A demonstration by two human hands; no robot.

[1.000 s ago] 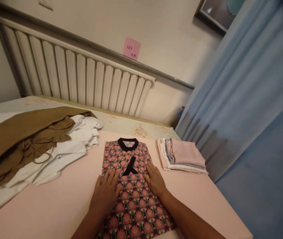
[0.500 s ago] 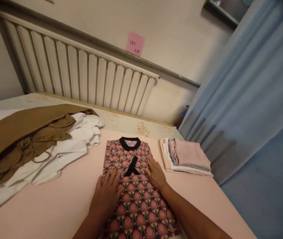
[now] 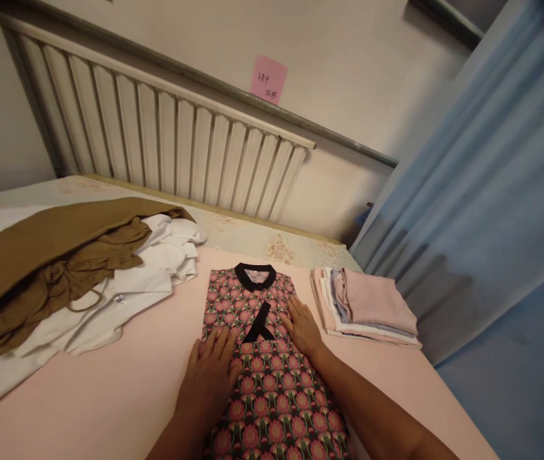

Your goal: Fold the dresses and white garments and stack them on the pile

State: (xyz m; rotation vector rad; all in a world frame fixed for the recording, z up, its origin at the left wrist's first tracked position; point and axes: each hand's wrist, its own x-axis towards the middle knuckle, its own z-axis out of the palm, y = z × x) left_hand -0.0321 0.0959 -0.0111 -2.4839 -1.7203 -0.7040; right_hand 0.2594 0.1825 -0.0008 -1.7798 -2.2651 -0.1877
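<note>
A patterned garment (image 3: 272, 383) with pink flowers and a black collar lies flat, its sides folded in to a long rectangle. A black strip (image 3: 258, 321) crosses its chest. My left hand (image 3: 211, 370) rests flat on the garment's left edge, fingers stretched out. On the opposite edge, a little higher up, my right hand (image 3: 302, 324) lies flat with its fingers extended. Neither hand grips the cloth. The garment's lower end runs out of view at the bottom.
To the left lies a loose heap of brown clothing (image 3: 61, 243) and white clothing (image 3: 142, 287). A stack of folded clothes (image 3: 372, 300) sits at the right. Pink cloth (image 3: 99, 396) covers the surface. Behind stand a radiator (image 3: 157, 128) and, rightward, a blue curtain (image 3: 483, 172).
The whole view has shifted slightly, so things appear a little further right. Both hands keep their places on the garment's edges.
</note>
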